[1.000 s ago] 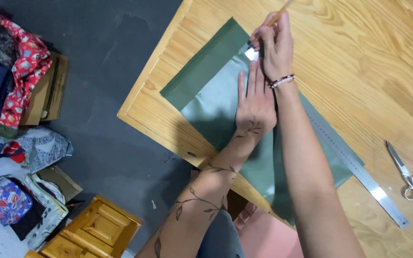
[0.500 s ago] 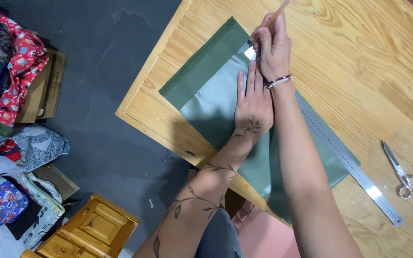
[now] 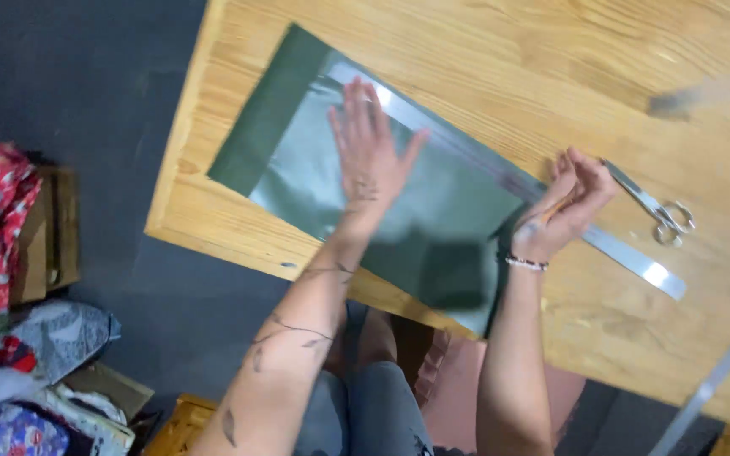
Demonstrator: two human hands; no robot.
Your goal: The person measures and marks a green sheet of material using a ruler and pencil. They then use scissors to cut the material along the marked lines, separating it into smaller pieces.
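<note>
Green fabric lies mid-frame on the worktop, left hand pressing it flat, right hand gripping a pencil against a ruler, marking a line.

Dark object at desk's far side blurred beyond recognition, ruler partly hidden under right hand, metal strip cut by right edge, thin tool in right grip unclear

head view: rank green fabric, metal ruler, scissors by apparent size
1. green fabric, largest by far in area.
2. metal ruler, about as long as the fabric but narrow; partly hidden under the right hand.
3. scissors, smallest.
</note>
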